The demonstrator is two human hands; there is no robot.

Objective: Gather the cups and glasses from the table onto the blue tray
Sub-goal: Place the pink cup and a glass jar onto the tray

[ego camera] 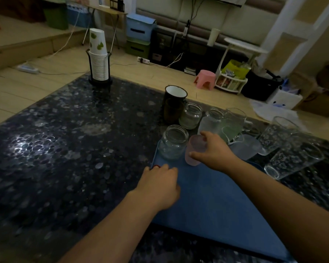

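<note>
blue tray (207,205) near corner cut off, left hand (160,185) fingertips hidden

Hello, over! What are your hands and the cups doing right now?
Right hand grips pink cup on blue tray. Left hand holds tray's edge. Glass jar beside cup. Tall glasses wait on table.

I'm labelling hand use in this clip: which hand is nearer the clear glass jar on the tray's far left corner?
Right. The right hand grips the pink cup right beside the glass jar; the left hand rests on the blue tray, nearer the person.
</note>
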